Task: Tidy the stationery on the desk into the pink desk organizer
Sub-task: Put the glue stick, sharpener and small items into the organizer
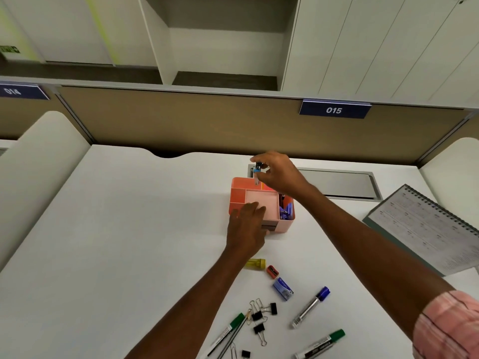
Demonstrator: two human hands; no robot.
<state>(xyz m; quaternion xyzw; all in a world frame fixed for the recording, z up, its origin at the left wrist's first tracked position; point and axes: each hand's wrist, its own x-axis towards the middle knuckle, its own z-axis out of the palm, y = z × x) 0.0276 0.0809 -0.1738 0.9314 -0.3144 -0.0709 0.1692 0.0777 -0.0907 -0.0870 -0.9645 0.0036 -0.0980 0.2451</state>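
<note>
Head view, mid-drop into the pink organizer (237,189).
Right hand (280,174) pinching small blue item (257,170) just above its back corner, left hand (246,229) flat on the front; just lower and release next.

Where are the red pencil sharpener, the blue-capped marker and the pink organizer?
red pencil sharpener (272,271), head view, middle of its body.
blue-capped marker (309,308), head view, on its barrel.
pink organizer (283,225), head view, front right wall.
</note>
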